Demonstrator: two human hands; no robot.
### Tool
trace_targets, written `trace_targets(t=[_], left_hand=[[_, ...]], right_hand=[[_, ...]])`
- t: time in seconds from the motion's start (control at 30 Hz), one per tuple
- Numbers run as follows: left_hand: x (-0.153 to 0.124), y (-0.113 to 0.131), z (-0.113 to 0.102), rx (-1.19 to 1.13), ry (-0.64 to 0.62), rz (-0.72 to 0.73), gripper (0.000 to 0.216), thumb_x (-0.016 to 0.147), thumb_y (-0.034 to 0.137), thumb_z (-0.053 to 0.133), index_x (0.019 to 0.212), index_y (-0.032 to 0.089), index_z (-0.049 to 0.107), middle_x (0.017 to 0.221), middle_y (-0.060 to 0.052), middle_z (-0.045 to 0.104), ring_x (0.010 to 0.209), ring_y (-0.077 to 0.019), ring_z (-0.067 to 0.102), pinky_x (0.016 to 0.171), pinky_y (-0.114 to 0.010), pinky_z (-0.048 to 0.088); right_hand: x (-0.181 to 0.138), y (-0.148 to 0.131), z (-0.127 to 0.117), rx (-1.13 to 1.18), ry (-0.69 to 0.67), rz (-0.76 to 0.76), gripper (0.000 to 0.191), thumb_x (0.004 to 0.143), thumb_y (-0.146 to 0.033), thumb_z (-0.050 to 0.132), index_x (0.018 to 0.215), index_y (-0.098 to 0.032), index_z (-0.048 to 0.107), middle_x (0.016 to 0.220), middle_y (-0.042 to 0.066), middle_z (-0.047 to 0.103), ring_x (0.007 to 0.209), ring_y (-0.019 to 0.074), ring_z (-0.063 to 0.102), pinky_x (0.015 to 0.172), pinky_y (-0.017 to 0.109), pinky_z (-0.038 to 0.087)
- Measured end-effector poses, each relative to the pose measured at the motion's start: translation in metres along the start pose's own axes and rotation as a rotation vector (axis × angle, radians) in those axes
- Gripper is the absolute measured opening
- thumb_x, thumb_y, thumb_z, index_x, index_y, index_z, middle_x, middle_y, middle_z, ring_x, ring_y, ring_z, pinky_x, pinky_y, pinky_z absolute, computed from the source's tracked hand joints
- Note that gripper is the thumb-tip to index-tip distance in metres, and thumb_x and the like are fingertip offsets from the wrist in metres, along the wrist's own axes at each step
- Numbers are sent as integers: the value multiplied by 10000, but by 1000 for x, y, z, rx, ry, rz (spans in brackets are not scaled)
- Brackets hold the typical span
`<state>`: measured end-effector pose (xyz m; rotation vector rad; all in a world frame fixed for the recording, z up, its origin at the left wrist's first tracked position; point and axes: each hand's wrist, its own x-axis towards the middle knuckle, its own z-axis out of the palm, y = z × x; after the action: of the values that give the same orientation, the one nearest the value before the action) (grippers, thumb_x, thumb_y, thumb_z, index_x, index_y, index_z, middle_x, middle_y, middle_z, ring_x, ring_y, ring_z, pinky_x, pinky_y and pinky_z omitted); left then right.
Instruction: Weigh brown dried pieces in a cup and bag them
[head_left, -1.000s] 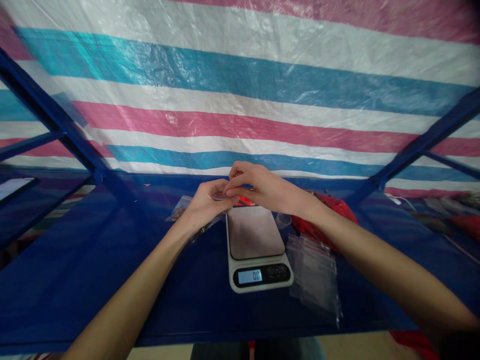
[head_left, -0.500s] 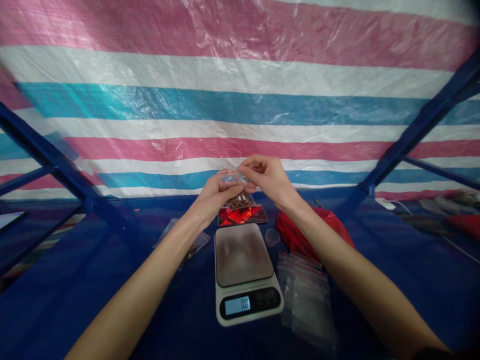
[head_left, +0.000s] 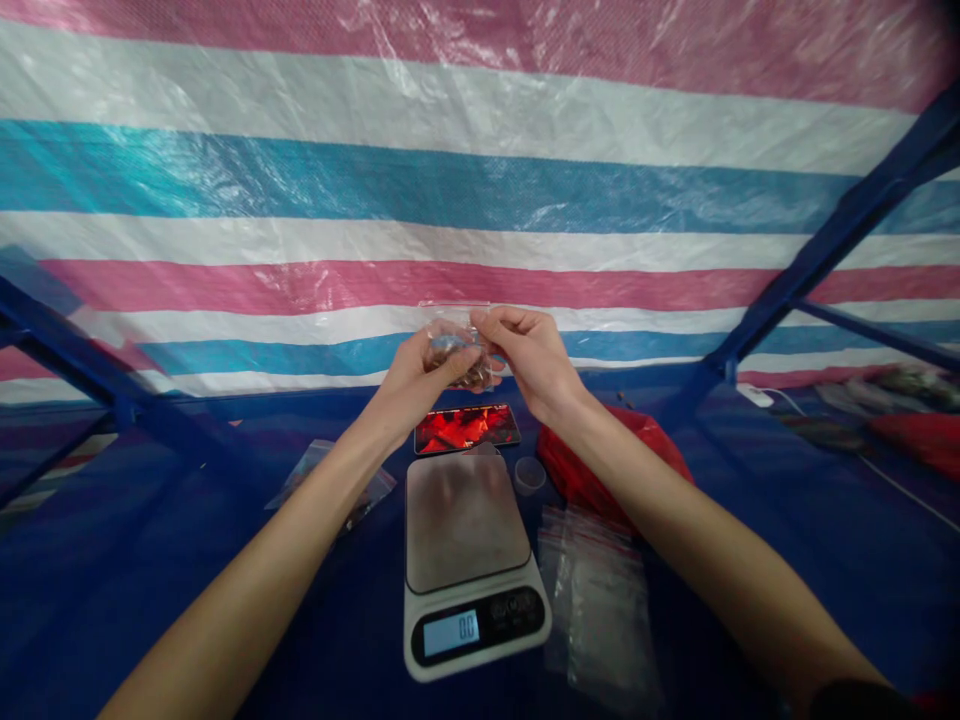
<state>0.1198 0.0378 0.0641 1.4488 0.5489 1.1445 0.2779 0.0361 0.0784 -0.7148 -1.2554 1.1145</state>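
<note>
Between my hands, above the far side of the scale, is a clear zip bag (head_left: 474,374) with small brown pieces in its lower part. My left hand (head_left: 420,375) grips the bag's left side, its thumb lying across the front. With thumb and fingers pinched, my right hand (head_left: 531,352) holds the right edge near the top seal. Below them a phone (head_left: 465,430) with a bright red picture lies on the blue surface. Nearer to me stands a white kitchen scale (head_left: 469,525), nothing on its metal plate and its display reading 0.0.
A small clear cup (head_left: 529,475) stands right of the scale. Flat zip bags (head_left: 604,610) lie stacked at the right front, with a red plastic bag (head_left: 615,455) behind. Filled clear bags (head_left: 322,475) lie at left, partly under my left arm. Blue metal bars (head_left: 817,260) flank a striped sheet.
The bag and its brown pieces have been raised a little, and its top edge now stands up above my fingers. The view has shifted slightly, so the scale appears farther left and lower.
</note>
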Motion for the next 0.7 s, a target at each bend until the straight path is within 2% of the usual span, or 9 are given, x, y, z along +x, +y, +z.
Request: trace_targets(t=[0.1, 0.2, 0.37, 0.5, 0.7], left_hand=[[0, -6, 2, -48, 64, -17, 419, 828, 466, 851, 1060, 213, 611, 852, -31, 794, 682, -194, 775, 641, -310, 637], [-1, -8, 0, 6, 176, 23, 405, 785, 447, 890, 998, 208, 641, 814, -12, 779, 661, -166, 748, 659, -292, 627], [0, -2, -11, 146, 382, 160, 330, 911, 494, 754, 796, 191, 690, 697, -11, 721, 632, -142, 693, 616, -250, 572], [0, -1, -15, 192, 384, 209, 294, 941, 441, 720, 779, 196, 703, 683, -7, 708, 625, -135, 662, 633, -255, 551], [1, -6, -14, 174, 423, 330, 277, 961, 371, 694, 735, 212, 684, 645, 28, 635, 613, -110, 588, 645, -240, 494]], right_hand=[[2, 4, -2, -24, 50, -49, 319, 782, -455, 875, 684, -205, 703, 597, -39, 548, 531, 99, 455, 476, 255, 344], [4, 8, -4, -16, 70, -68, 255, 812, -414, 840, 713, -213, 717, 636, -34, 586, 593, 111, 502, 571, 263, 410], [6, 12, -7, -80, -6, -82, 241, 868, -362, 789, 698, -219, 699, 654, -34, 596, 644, 121, 521, 653, 272, 418], [5, 12, -6, -57, -58, -62, 224, 888, -348, 773, 718, -221, 700, 665, -32, 593, 658, 128, 523, 670, 281, 407], [2, 10, 2, 0, -8, -57, 220, 851, -340, 772, 689, -218, 687, 716, -14, 607, 680, 134, 509, 682, 290, 406]])
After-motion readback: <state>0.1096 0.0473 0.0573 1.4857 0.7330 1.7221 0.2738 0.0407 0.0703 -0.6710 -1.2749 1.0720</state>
